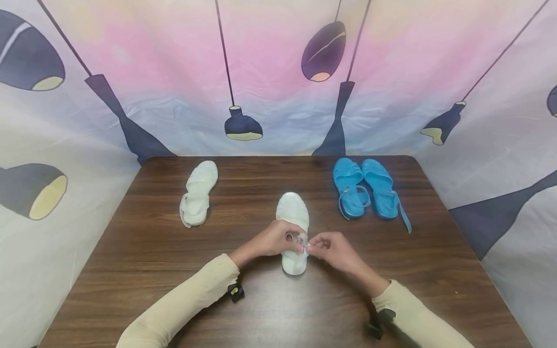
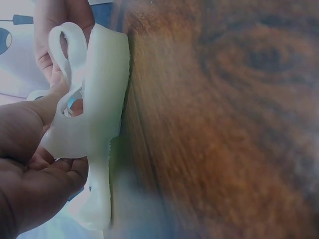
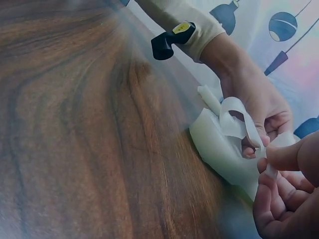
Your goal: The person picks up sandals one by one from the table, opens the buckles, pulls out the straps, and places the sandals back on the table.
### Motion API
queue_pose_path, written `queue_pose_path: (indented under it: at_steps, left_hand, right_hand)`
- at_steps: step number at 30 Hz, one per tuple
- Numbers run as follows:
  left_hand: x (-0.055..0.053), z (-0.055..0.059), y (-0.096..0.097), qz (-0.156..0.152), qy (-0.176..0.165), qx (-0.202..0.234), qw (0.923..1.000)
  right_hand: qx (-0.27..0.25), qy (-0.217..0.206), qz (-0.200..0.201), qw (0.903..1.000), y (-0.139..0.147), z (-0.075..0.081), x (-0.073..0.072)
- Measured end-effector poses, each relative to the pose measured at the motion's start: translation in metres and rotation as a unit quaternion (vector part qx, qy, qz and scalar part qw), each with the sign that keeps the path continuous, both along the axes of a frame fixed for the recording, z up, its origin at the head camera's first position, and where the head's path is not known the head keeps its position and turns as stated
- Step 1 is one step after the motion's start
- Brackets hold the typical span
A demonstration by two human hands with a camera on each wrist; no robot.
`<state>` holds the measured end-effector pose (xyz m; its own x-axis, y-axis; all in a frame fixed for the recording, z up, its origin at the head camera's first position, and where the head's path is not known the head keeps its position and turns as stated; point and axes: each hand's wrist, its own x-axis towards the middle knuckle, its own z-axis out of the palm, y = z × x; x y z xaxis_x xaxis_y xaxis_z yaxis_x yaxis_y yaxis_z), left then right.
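A white sandal [image 1: 292, 209] lies sole-down in the middle of the table, toe toward the back wall. My left hand [image 1: 275, 238] comes in from the left and pinches the sandal's ankle strap [image 3: 235, 112] near the buckle. From the right, my right hand [image 1: 334, 249] pinches the strap's end between thumb and fingers, close to the left fingertips. The strap stands in a loop above the heel, as the left wrist view shows beside the sandal's thick sole [image 2: 107, 74]. Fingers largely hide the buckle itself.
Another white sandal [image 1: 203, 175] lies at the back left of the brown wooden table [image 1: 152, 270]. At the back right rest two blue sandals, one [image 1: 348, 170] beside the other [image 1: 376, 174], the latter's strap hanging loose. A patterned cloth [image 1: 183, 63] hangs behind.
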<state>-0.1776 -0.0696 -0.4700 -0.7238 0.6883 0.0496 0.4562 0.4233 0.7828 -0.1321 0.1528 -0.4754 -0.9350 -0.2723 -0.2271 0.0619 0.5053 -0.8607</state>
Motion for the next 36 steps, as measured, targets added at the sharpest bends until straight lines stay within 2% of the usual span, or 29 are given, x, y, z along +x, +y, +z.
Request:
queue_pose_path:
  at_steps: [6,10,14,24,31,36]
  left_hand:
    - [0.0,0.0002,0.0013,0.004,-0.006,-0.002,1.0]
    - [0.0003,0.0004,0.0009,0.002,0.002,-0.003,1.0]
    - [0.0004,-0.0005,0.0008,0.001,0.011,-0.001,0.9999]
    - [0.0015,0.0014,0.0,0.01,-0.005,-0.008,0.9999]
    - [0.0004,0.0032,0.0012,-0.008,0.003,-0.008,0.9999]
    - [-0.0001,0.0026,0.0005,-0.006,-0.002,-0.005,1.0]
  right_hand:
    - [0.003,0.009,-0.006,0.9999,0.0,0.0003,0.0001]
    - [0.009,0.013,-0.009,0.9998,0.0006,-0.0011,0.0002]
    - [0.007,-0.004,-0.007,0.9999,0.0046,-0.0034,0.002]
    - [-0.008,-0.011,-0.001,0.9999,0.0046,-0.0016,0.0036]
    - [-0.021,-0.005,0.002,0.9998,0.0031,-0.0026,0.0018]
    - [-0.027,-0.011,0.01,0.9995,0.005,-0.0015,0.0018]
